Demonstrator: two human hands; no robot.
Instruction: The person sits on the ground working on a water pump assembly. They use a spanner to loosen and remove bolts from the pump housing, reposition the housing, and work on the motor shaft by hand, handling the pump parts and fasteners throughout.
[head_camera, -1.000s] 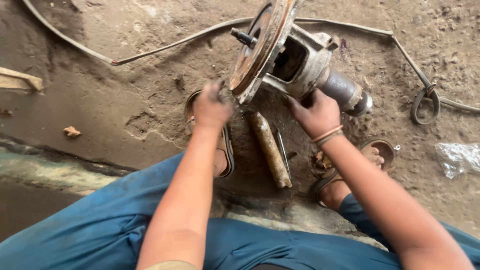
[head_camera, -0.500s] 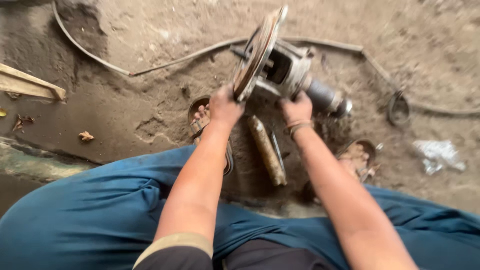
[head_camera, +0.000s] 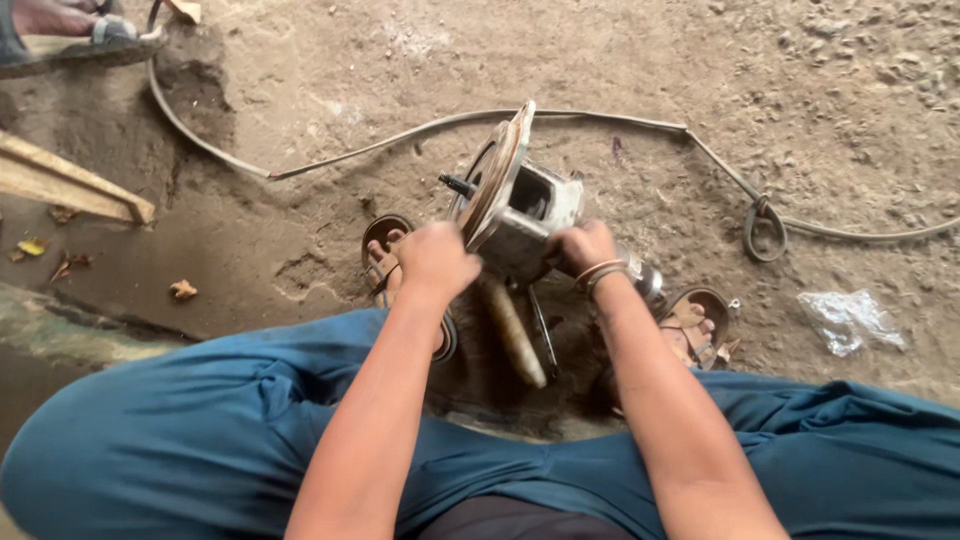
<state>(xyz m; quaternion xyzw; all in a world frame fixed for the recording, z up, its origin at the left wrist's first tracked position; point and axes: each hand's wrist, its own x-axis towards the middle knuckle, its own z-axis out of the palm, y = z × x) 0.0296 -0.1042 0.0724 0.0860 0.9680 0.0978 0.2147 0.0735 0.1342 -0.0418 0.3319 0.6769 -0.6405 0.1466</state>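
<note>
A rusty metal wheel hub assembly (head_camera: 525, 205) with a round disc flange stands tilted on the dirt ground between my feet. My left hand (head_camera: 435, 260) grips the lower rim of its disc. On the grey housing at the right side, my right hand (head_camera: 582, 247) is closed, with bangles on its wrist. Below the hub, a rusty cylindrical bar (head_camera: 515, 335) lies on the ground between my arms. Both feet wear sandals, the left one (head_camera: 385, 245) beside my left hand, the right one (head_camera: 700, 320) by my right forearm.
A long cable (head_camera: 420, 130) curves over the dirt behind the hub and ends in a loop (head_camera: 765, 225) at the right. A crumpled clear plastic scrap (head_camera: 850, 320) lies at the right. A wooden plank (head_camera: 70, 185) and another person's sandalled foot (head_camera: 70, 30) are at upper left.
The view has pulled back and tilted, so the hub sits lower in frame. Both hands stay on the hub, which has turned more edge-on and come nearer my knees.
</note>
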